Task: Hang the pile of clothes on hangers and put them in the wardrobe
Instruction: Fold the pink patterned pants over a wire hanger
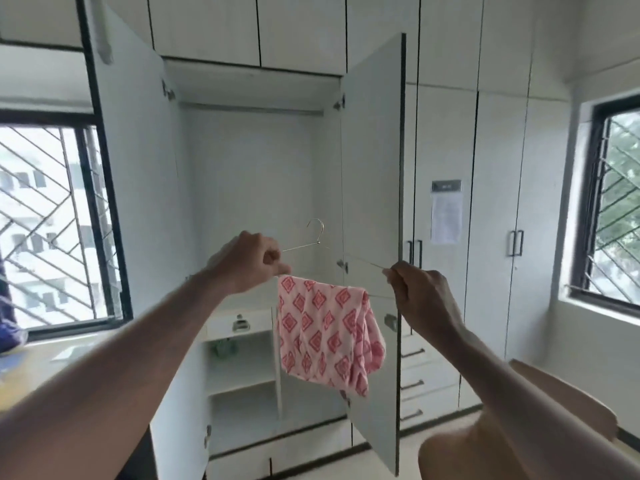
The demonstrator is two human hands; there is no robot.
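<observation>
The left hand [251, 263] pinched one end of the thin gold wire hanger [317, 239], the right hand [420, 292] the other, both just below frame centre. The pink diamond-print cotton garment [320, 327] hung folded over its bar. The hanger lay level, left to right, hook upward; the wardrobe's steel rail [251, 109] ran parallel, well above and beyond, roughly equally far from either hand

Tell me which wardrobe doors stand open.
Only the pair of doors flanking the compartment with the bare hanging rail, straight ahead; the doors farther right are closed, handles together.
</observation>
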